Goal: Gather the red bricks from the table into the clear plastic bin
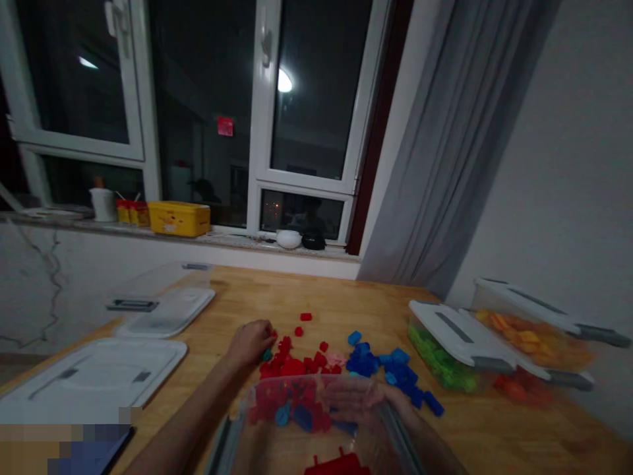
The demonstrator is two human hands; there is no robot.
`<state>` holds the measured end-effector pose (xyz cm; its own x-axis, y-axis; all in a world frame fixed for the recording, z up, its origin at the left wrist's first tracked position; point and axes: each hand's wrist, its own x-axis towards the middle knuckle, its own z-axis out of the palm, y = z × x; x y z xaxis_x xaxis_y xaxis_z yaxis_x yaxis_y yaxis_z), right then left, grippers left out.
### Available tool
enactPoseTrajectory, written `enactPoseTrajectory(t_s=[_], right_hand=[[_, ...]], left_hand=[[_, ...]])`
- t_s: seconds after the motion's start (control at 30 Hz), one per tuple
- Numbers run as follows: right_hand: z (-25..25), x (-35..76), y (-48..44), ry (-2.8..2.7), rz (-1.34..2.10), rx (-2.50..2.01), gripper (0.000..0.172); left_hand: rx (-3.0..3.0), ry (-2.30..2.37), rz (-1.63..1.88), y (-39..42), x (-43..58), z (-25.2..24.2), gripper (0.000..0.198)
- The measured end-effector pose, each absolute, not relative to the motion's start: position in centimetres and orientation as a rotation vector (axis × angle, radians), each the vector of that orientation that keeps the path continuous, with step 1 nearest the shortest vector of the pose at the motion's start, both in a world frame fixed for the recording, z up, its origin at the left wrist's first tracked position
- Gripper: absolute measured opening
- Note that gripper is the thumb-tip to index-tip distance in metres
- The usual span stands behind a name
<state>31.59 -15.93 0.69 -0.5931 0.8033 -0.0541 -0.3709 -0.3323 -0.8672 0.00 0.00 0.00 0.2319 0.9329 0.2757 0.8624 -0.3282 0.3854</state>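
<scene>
From my remote seat I judge the sorting roughly midway: the green, orange and red-orange bricks at two and three o'clock sit in lidded bins, while red and blue ones are loose on the table. My left hand (252,341) rests at about eleven o'clock from the near box, fingers curled over the edge of the loose heap of small red plastic bricks (291,363); it seems pinched on a piece or two, though the dim, smeared view will not let me say whether it grips anything. My right hand (363,400) lies behind the wall of the clear plastic storage box (257,406), fingers spread flat against its far side, steadying it and holding no brick. Inside that box lie a few red pieces, and blue ones show through its wall. The scatter of glossy blue plastic bricks (390,369) lies at one o'clock from the box, unsorted. The table is a warm, matte butcher-block wooden tabletop (306,293). To the right stand a translucent bin of green bricks with a white clip lid (452,353) and a translucent bin of orange bricks with a grey-handled lid (537,330). At ten o'clock lie flat white rectangular plastic lids (99,373), smooth, with rounded corners.
</scene>
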Motion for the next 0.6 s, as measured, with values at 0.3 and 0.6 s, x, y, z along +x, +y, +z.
enactPoseTrajectory(t_s=[0.3,0.6], right_hand=[[1.3,31.3,-16.3,-1.124,1.953,-0.692,0.048],[1.3,31.0,-16.3,-1.127,1.919,-0.701,0.049]], left_hand=[[2.438,1.349,0.885,-3.6,2.2,9.8,0.028],[2.665,0.89,0.761,-13.5,5.8,16.0,0.015]])
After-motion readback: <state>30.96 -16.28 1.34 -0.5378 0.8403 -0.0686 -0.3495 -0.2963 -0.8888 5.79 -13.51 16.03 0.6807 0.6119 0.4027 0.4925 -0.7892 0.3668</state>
